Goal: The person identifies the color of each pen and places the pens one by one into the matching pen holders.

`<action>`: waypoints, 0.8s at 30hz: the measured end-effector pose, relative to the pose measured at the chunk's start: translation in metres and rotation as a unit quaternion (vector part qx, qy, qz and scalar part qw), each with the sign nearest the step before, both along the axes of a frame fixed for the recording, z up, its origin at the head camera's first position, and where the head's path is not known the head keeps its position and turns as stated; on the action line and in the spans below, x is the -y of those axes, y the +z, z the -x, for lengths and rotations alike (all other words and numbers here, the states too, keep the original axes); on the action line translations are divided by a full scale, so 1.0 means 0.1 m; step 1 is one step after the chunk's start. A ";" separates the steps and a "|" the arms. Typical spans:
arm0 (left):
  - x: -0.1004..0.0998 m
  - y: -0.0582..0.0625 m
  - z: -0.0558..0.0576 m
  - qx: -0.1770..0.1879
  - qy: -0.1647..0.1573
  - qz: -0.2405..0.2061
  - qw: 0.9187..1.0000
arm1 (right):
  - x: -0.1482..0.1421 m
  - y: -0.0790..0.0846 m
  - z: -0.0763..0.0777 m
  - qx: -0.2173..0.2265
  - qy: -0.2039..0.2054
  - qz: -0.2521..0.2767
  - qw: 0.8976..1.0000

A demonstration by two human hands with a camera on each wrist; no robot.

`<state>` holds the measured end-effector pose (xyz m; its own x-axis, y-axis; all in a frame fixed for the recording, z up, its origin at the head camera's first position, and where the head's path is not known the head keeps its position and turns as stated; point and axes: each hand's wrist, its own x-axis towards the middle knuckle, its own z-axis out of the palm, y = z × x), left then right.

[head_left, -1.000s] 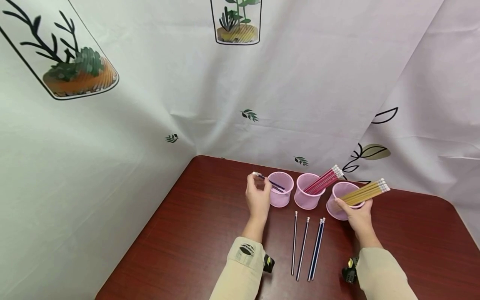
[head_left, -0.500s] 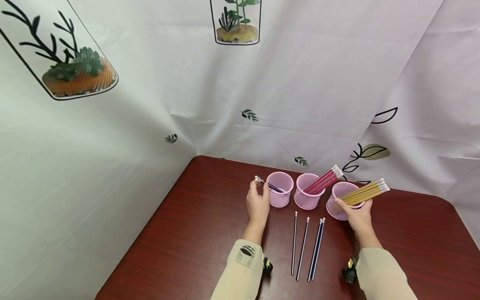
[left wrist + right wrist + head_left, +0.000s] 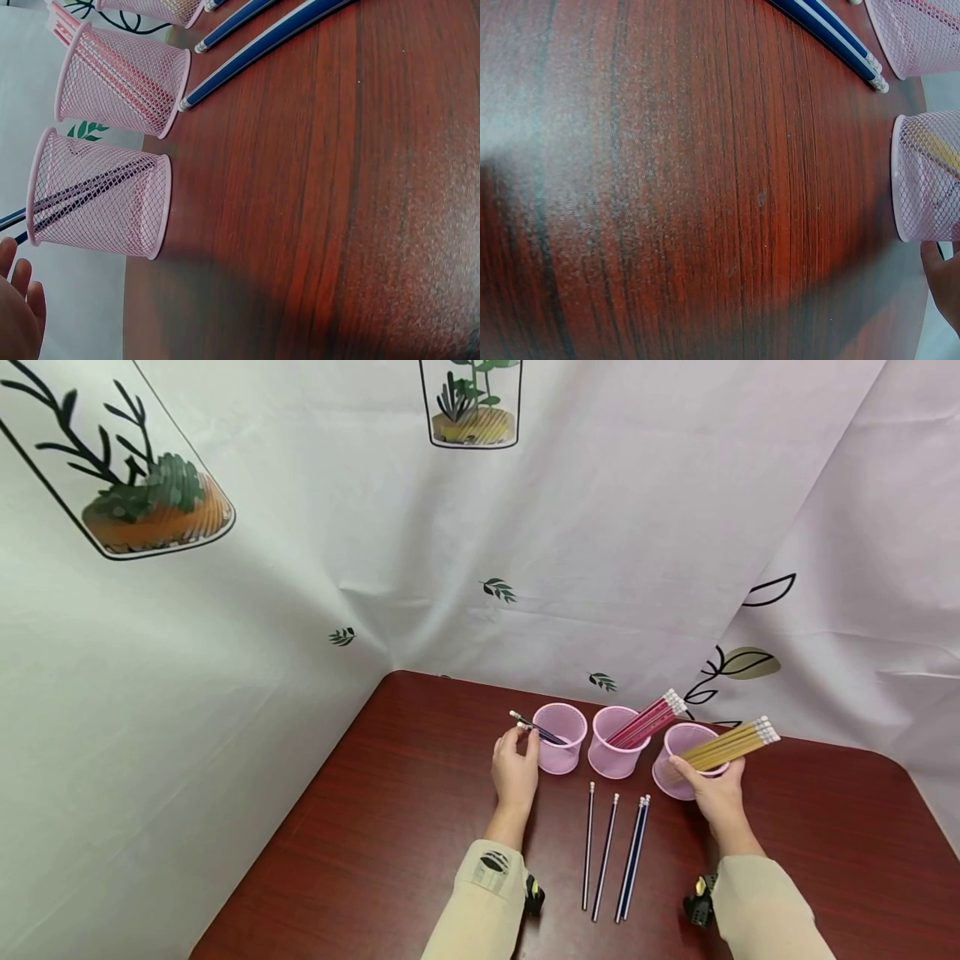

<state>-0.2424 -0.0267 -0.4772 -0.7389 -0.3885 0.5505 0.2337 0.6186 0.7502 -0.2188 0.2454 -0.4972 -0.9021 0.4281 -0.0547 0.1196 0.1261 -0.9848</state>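
Observation:
My left hand (image 3: 516,772) is at the left pink mesh pencil cup (image 3: 558,760), thumb and fingertips pinching the eraser end of a dark blue pencil (image 3: 526,725) that slants into it. A second dark blue pencil (image 3: 12,219) leans beside it, its eraser end sticking out over the rim. At the right cup (image 3: 672,778), my right hand (image 3: 716,789) grips the side, thumb near the rim. Yellow pencils (image 3: 723,747) lean out of that cup over the hand. In the right wrist view only part of the hand shows, beside the cup.
The middle pink cup (image 3: 613,764) holds a bunch of red pencils (image 3: 647,722) leaning right. Several blue pencils (image 3: 604,858) lie on the dark red wooden table (image 3: 420,810), erasers toward the cups. A printed white cloth (image 3: 622,543) hangs behind the table.
My left hand has come down slightly toward the left cup's rim, and the blue pencils' eraser ends have shifted lower and rightward. The right hand has stayed on its cup.

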 end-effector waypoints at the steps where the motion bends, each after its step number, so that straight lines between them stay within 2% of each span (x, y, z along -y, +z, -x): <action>1: 0.00 -0.01 0.00 -0.003 0.000 0.002 1.000 | 0.00 0.00 0.00 -0.002 -0.001 0.000 1.000; 7: 0.01 -0.02 0.01 -0.007 -0.004 0.006 1.000 | -0.03 -0.08 0.04 -0.012 -0.004 -0.003 1.000; 14: 0.01 -0.03 0.02 0.013 -0.012 0.010 1.000 | -0.20 -0.39 0.18 -0.021 -0.004 -0.013 1.000; 16: 0.01 -0.04 0.02 0.019 -0.018 0.008 1.000 | -0.21 -0.41 0.20 -0.023 -0.004 -0.010 1.000; 24: 0.00 -0.07 0.00 0.043 -0.030 -0.017 0.998 | -0.11 -0.20 0.10 -0.005 -0.003 -0.005 1.000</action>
<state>-0.2421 -0.0271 -0.4844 -0.8059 -0.3585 0.4712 0.2037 0.5795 0.7891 -0.2287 0.2568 -0.5172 -0.9000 0.4339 -0.0414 0.1103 0.1350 -0.9847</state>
